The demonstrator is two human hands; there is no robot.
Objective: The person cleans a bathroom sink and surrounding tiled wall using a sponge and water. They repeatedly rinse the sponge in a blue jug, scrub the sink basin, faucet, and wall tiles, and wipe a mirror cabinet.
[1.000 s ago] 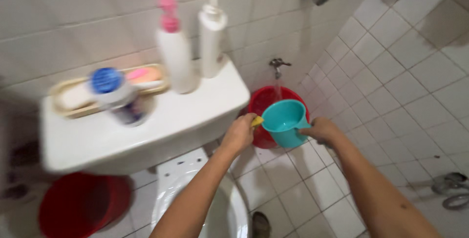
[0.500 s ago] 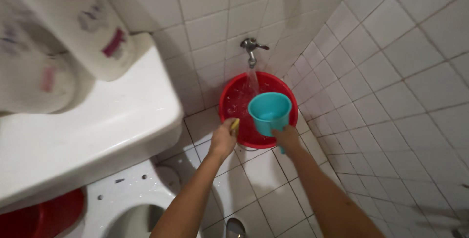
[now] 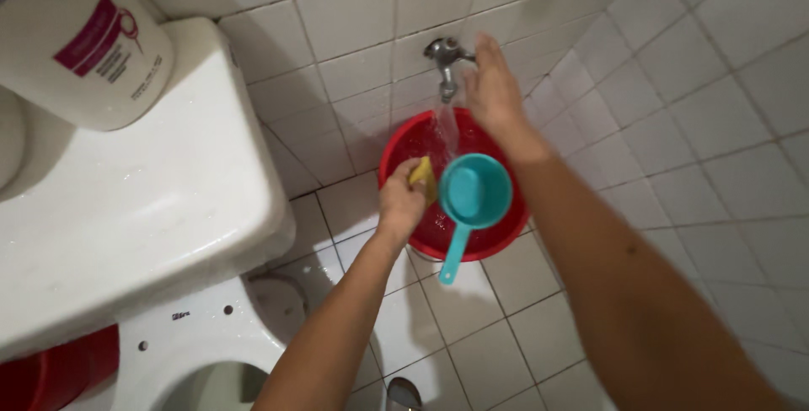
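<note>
Over the red basin [image 3: 404, 145], left hand [image 3: 402, 200] gripping a yellow sponge [image 3: 420, 172], right hand [image 3: 493, 86] open at the tap [image 3: 444, 57].

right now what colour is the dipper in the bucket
Teal dipper, seen best in the head view.

The red bucket [image 3: 497, 238] is smooth, glossy plastic, wet inside. The teal dipper [image 3: 474, 193] resting in it is smooth plastic with a duller sheen. The faucet [image 3: 444, 59] is bare grey metal, dull and worn. Wall tiles [image 3: 354, 10] are glazed white ceramic. The toilet tank lid [image 3: 143, 209] is glossy white porcelain, speckled with droplets. The white bottle [image 3: 80, 36] looks like matt plastic.
</note>
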